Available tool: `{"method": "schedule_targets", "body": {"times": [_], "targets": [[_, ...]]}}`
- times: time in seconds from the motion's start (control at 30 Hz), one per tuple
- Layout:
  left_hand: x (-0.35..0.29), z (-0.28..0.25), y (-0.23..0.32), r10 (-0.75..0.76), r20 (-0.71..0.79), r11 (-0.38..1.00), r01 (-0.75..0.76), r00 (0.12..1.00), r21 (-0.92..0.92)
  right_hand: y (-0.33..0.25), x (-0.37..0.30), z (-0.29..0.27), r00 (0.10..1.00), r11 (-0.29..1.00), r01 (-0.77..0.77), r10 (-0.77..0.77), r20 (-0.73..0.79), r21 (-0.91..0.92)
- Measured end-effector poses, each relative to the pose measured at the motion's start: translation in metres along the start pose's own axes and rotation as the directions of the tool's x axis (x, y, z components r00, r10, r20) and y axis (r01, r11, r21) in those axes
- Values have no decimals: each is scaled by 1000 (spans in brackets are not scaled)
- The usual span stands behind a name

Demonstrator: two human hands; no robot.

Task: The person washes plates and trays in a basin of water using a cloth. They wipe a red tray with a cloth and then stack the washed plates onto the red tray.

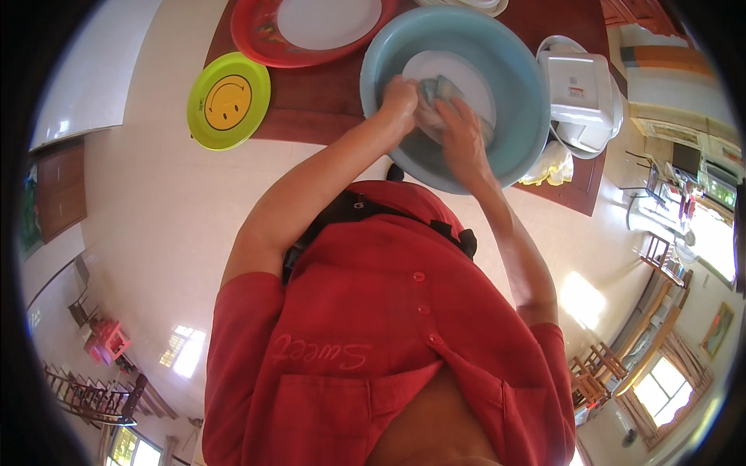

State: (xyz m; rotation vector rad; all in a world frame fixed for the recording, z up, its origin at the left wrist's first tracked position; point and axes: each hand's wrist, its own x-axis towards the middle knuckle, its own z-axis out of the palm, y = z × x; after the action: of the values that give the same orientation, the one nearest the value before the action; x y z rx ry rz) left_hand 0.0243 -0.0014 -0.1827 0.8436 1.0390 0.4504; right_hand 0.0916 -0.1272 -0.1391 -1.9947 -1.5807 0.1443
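A round white plate [474, 74] lies tilted inside a large light-blue basin [528, 101]. My left hand [399, 103] is closed at the plate's left edge, its fingertips partly hidden. Bunched on the plate is a pale grey-green cloth [430, 92], right beside the left hand. From the right, my right hand [465, 140] presses on this cloth with its fingers bent over it. Both forearms reach up over the near rim of the basin.
The basin stands on a dark red table [311, 101]. Left of it are a red tray [252, 35] with a white plate [330, 22], and a green smiley-face plate [200, 116] overhanging the edge. White containers [575, 85] and a yellow-white cloth [550, 165] are at right.
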Motion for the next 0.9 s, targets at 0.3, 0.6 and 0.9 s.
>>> {"method": "schedule_targets", "body": {"times": [0.3, 0.6, 0.9], "targets": [[-17, 8, 15, 66, 12, 997, -65, 998, -40, 73, 56, 16, 981, 982, -186, 183, -70, -34], [-50, 13, 36, 370, 160, 868, -402, 915, 292, 95, 24, -16, 898, 876, -402, 433, 69, -265], [-77, 7, 62, 348, 283, 862, -424, 894, 277, 34, -11, -71, 954, 978, -204, 190, -230, -38]]}}
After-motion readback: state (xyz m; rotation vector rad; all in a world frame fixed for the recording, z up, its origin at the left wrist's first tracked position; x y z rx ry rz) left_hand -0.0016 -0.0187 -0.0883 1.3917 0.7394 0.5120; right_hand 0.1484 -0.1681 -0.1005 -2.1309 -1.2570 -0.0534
